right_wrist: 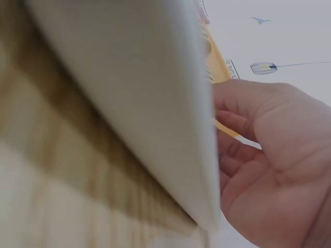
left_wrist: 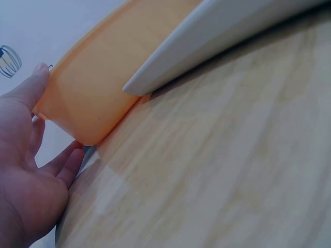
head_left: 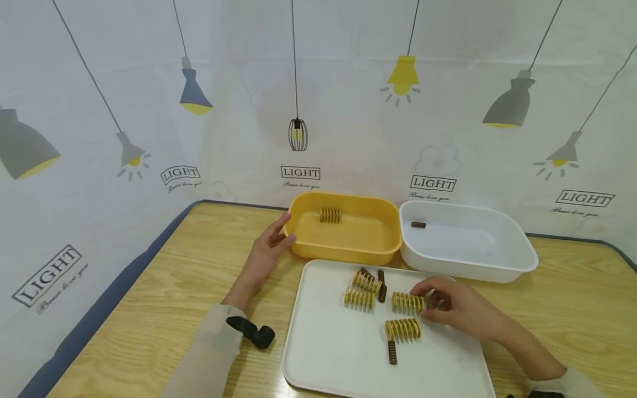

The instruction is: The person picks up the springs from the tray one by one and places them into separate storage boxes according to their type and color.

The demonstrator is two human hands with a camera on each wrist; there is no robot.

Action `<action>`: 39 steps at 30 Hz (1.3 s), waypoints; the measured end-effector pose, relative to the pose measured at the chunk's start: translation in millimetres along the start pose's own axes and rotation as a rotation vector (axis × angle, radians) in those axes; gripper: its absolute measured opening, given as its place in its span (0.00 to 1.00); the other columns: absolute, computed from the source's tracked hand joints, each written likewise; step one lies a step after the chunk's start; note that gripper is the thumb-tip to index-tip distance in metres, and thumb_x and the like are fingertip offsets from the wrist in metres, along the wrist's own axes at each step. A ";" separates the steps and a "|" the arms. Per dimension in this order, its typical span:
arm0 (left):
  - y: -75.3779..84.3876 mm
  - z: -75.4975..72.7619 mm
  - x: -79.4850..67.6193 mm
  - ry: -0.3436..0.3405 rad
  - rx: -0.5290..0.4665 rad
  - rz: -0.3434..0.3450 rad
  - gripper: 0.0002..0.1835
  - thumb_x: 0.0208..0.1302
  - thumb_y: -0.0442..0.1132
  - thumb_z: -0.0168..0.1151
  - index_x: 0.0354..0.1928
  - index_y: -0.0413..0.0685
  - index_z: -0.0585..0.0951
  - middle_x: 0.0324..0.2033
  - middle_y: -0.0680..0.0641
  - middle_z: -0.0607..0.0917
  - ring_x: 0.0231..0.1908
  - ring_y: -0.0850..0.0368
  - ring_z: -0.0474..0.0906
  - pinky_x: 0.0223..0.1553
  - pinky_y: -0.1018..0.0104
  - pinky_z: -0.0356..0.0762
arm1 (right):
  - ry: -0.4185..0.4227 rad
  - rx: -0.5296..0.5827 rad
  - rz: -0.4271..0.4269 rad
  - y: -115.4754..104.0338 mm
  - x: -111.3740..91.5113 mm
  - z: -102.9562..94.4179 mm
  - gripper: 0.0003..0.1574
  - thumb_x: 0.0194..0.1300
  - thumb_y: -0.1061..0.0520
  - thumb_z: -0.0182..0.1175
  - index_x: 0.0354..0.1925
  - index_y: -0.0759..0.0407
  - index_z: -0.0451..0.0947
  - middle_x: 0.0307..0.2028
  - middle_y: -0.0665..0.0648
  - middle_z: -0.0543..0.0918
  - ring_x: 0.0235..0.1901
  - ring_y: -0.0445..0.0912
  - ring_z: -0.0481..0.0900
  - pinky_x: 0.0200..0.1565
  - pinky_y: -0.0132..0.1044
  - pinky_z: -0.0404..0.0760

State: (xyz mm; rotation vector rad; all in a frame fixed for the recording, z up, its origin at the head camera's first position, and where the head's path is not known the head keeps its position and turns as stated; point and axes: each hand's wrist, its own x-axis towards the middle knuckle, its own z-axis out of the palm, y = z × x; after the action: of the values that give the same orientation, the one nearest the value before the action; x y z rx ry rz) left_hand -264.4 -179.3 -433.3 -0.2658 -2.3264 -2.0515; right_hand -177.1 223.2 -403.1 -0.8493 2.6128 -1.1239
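On the white tray (head_left: 323, 354), my right hand (head_left: 460, 307) has thumb and forefinger at the right end of a yellow coil spring (head_left: 407, 303), pinching it. A second yellow spring (head_left: 403, 329) lies just below it, beside a small dark brown spring (head_left: 392, 352). Further left are two more yellow springs (head_left: 359, 299), with small brown springs (head_left: 382, 293) against them. My left hand (head_left: 264, 254) rests its fingers and thumb on the left end of the yellow bin (head_left: 343, 252). In the right wrist view, the tray hides the right fingertips.
Inside the yellow bin lies one yellow spring (head_left: 330, 215). A white bin (head_left: 463, 268) stands beside it on the right, with a small brown spring (head_left: 418, 225) inside. Both bins sit behind the tray on the wooden table (head_left: 164, 298), against a patterned cloth backdrop (head_left: 348, 110).
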 end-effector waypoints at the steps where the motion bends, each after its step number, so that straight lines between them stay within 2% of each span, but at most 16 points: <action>1: 0.2 0.4 0.2 0.000 -0.001 0.001 0.30 0.68 0.44 0.60 0.71 0.61 0.65 0.68 0.65 0.62 0.65 0.49 0.62 0.63 0.56 0.63 | -0.004 -0.002 -0.004 -0.1 -0.6 -1.1 0.20 0.59 0.53 0.68 0.49 0.53 0.77 0.41 0.48 0.79 0.35 0.40 0.77 0.35 0.32 0.79; 8: 2.2 2.5 1.1 -0.011 -0.015 0.009 0.31 0.67 0.45 0.61 0.71 0.59 0.65 0.69 0.63 0.61 0.64 0.49 0.62 0.63 0.55 0.63 | 0.005 0.017 -0.093 3.3 -2.5 -0.3 0.22 0.58 0.51 0.68 0.51 0.53 0.77 0.42 0.49 0.79 0.33 0.42 0.77 0.32 0.31 0.77; 16: 3.5 2.2 0.4 -0.011 0.002 0.013 0.30 0.68 0.44 0.60 0.71 0.59 0.65 0.69 0.62 0.61 0.66 0.49 0.60 0.64 0.55 0.61 | 0.069 -0.002 -0.127 7.9 -1.3 9.0 0.23 0.55 0.53 0.71 0.49 0.53 0.79 0.35 0.46 0.79 0.30 0.40 0.75 0.29 0.30 0.77; 21: 3.1 1.7 0.0 -0.015 -0.005 0.020 0.30 0.68 0.44 0.59 0.71 0.58 0.64 0.69 0.62 0.60 0.67 0.50 0.59 0.64 0.55 0.60 | 0.086 0.013 -0.111 8.4 -0.5 12.6 0.21 0.53 0.56 0.72 0.47 0.53 0.80 0.34 0.46 0.80 0.30 0.41 0.76 0.30 0.31 0.78; 29: 1.3 0.7 0.9 -0.020 0.005 0.017 0.31 0.66 0.49 0.60 0.70 0.64 0.65 0.69 0.64 0.61 0.67 0.51 0.59 0.65 0.55 0.60 | 0.093 0.009 -0.024 6.6 -0.9 12.6 0.20 0.53 0.53 0.73 0.44 0.52 0.82 0.32 0.46 0.79 0.30 0.40 0.76 0.31 0.31 0.79; 39: 1.3 2.0 -0.1 -0.008 0.008 0.011 0.30 0.69 0.43 0.58 0.71 0.60 0.64 0.69 0.62 0.60 0.67 0.51 0.58 0.65 0.57 0.59 | 0.099 0.037 -0.005 7.0 -1.5 10.8 0.20 0.52 0.51 0.73 0.44 0.52 0.82 0.33 0.47 0.80 0.31 0.40 0.76 0.33 0.32 0.79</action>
State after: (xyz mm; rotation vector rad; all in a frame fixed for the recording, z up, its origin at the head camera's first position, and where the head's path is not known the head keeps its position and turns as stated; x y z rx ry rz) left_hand -263.9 -177.2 -432.3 -0.2867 -2.3314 -2.0400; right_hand -175.0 221.3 -415.7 -0.8135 2.6606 -1.2421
